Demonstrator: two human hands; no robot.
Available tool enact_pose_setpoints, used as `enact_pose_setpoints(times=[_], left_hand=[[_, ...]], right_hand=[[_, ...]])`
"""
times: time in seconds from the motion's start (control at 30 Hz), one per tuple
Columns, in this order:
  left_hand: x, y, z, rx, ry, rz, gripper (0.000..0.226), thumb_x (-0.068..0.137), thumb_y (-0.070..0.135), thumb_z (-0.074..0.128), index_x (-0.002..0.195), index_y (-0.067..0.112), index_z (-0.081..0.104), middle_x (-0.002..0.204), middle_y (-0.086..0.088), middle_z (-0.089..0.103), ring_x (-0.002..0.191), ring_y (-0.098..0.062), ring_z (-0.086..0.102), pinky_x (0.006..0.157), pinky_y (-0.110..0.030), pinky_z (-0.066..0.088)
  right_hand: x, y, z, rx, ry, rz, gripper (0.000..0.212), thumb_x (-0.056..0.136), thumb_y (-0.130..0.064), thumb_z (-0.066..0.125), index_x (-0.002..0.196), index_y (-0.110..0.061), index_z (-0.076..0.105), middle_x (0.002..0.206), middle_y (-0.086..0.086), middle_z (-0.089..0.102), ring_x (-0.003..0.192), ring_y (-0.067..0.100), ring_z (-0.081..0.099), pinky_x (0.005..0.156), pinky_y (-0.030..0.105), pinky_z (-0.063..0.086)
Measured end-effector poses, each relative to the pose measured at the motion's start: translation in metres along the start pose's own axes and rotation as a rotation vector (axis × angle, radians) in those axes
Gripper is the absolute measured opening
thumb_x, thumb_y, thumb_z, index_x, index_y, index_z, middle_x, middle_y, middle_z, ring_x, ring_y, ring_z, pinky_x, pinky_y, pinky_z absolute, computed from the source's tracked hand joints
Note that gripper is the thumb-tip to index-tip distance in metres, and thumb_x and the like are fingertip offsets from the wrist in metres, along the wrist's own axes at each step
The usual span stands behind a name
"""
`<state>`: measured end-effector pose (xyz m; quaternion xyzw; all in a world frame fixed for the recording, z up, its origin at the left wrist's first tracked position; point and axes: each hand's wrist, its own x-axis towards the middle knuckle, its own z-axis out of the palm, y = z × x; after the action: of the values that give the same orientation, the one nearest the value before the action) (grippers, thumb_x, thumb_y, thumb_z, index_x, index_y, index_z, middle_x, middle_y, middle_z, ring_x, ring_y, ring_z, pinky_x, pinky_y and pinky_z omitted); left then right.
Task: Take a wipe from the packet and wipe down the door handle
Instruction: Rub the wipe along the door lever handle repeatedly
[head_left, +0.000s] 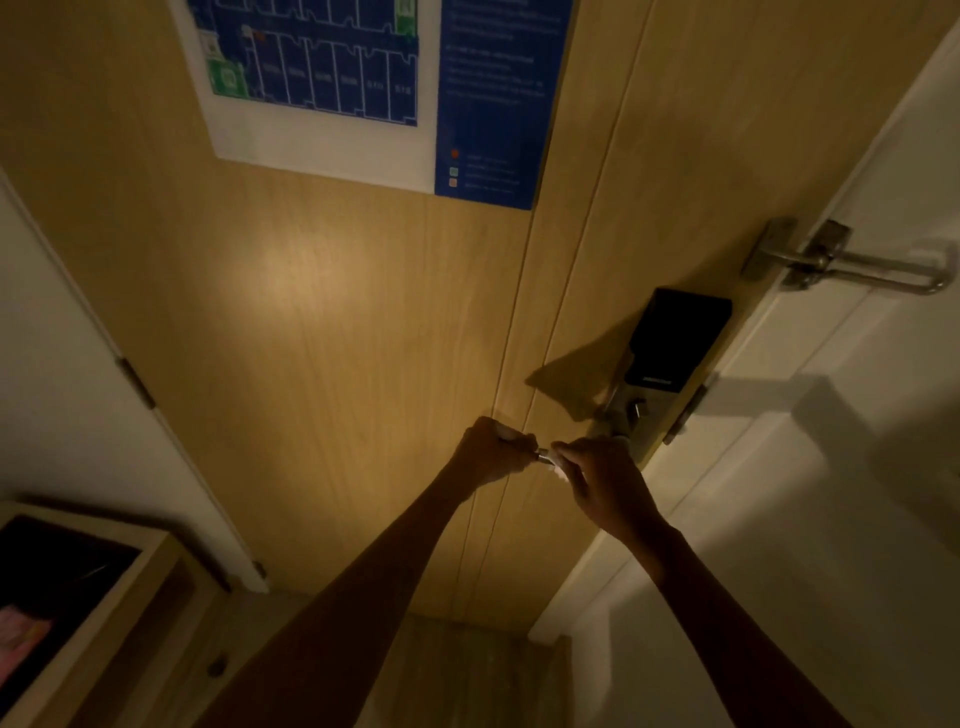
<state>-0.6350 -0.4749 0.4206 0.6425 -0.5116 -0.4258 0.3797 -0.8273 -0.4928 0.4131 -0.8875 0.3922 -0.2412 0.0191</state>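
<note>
Both my hands meet at frame centre on one silver metal lever door handle (543, 456): my left hand (491, 451) is fisted around its end, my right hand (602, 480) closed on one white wipe (557, 466) against it. One black lock panel (675, 340), one swing latch (841, 260), one blue floor-plan poster (363, 78) sit on the dim wooden door (311, 312).
</note>
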Motion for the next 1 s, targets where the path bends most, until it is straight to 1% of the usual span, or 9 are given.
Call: enact_pose_setpoints(times=[0.1,0.2,0.27,0.43,0.53,0.67,0.8,0.9,1.0], left_hand=[[-0.002,0.002,0.001,-0.182,-0.015,-0.082,0.029,0.086,0.027,0.067,0.094,0.0,0.074,0.092,-0.013,0.075,0.085,-0.022,0.073,0.085,-0.038,0.058],[-0.004,0.011,0.0,-0.26,-0.021,-0.132,0.051,0.097,0.041,0.046,0.095,-0.003,0.073,0.094,-0.017,0.075,0.085,-0.019,0.073,0.075,-0.025,0.06],[-0.005,0.013,-0.002,-0.268,-0.035,-0.171,0.061,0.098,0.047,0.037,0.097,-0.001,0.073,0.092,-0.013,0.075,0.084,-0.016,0.073,0.071,-0.021,0.059],[-0.006,0.011,-0.007,-0.318,-0.106,-0.229,0.08,0.099,0.054,0.015,0.101,-0.003,0.072,0.099,-0.016,0.073,0.082,-0.015,0.071,0.07,-0.02,0.057],[-0.005,0.008,-0.006,-0.332,-0.121,-0.224,0.082,0.098,0.056,0.015,0.101,-0.003,0.072,0.102,-0.018,0.073,0.084,-0.015,0.071,0.07,-0.02,0.058],[-0.004,0.006,-0.007,-0.332,-0.126,-0.219,0.081,0.097,0.057,0.016,0.1,-0.001,0.073,0.1,-0.016,0.073,0.088,-0.017,0.071,0.073,-0.023,0.058],[-0.001,0.006,-0.007,-0.316,-0.128,-0.232,0.082,0.097,0.058,0.015,0.098,0.0,0.073,0.1,-0.016,0.074,0.091,-0.019,0.071,0.073,-0.024,0.058],[0.0,0.008,-0.007,-0.29,-0.124,-0.227,0.08,0.097,0.057,0.016,0.097,0.001,0.074,0.099,-0.014,0.074,0.089,-0.018,0.072,0.072,-0.022,0.058],[-0.001,0.008,-0.006,-0.293,-0.121,-0.234,0.08,0.098,0.056,0.015,0.099,0.001,0.073,0.098,-0.013,0.074,0.091,-0.018,0.071,0.077,-0.024,0.058]], right_hand=[[0.013,-0.002,0.003,0.062,-0.068,0.039,0.023,0.096,-0.029,0.056,0.105,-0.013,0.07,0.087,0.0,0.073,0.078,0.009,0.066,0.073,0.031,0.057],[0.012,0.005,0.003,0.129,-0.108,0.142,0.039,0.096,-0.045,0.047,0.097,-0.014,0.071,0.081,-0.005,0.072,0.073,0.003,0.066,0.071,0.026,0.056],[0.015,0.004,0.006,0.194,-0.118,0.214,0.043,0.092,-0.05,0.051,0.098,-0.014,0.073,0.083,-0.006,0.074,0.076,0.002,0.068,0.072,0.023,0.057],[0.031,-0.002,-0.009,0.397,-0.22,0.269,0.022,0.084,-0.025,0.073,0.099,-0.009,0.073,0.08,-0.015,0.067,0.076,-0.004,0.064,0.07,0.015,0.051],[0.018,-0.011,-0.008,0.242,-0.123,0.189,0.023,0.085,-0.021,0.072,0.107,-0.014,0.072,0.098,-0.009,0.073,0.092,0.001,0.067,0.079,0.013,0.052],[0.007,-0.019,-0.001,0.157,0.015,0.121,0.023,0.085,-0.02,0.072,0.107,-0.014,0.072,0.104,-0.004,0.074,0.097,0.001,0.066,0.083,0.014,0.05],[0.015,-0.007,-0.004,0.258,-0.062,0.221,0.033,0.085,-0.036,0.07,0.109,-0.013,0.071,0.103,-0.004,0.073,0.095,0.002,0.066,0.081,0.016,0.052],[0.022,-0.004,-0.002,0.223,-0.158,0.223,0.03,0.086,-0.03,0.07,0.108,-0.01,0.071,0.102,0.002,0.074,0.097,0.011,0.069,0.081,0.019,0.052],[0.021,-0.013,-0.003,0.199,-0.131,0.198,0.028,0.086,-0.024,0.071,0.11,-0.011,0.07,0.104,0.001,0.074,0.098,0.009,0.068,0.083,0.016,0.049]])
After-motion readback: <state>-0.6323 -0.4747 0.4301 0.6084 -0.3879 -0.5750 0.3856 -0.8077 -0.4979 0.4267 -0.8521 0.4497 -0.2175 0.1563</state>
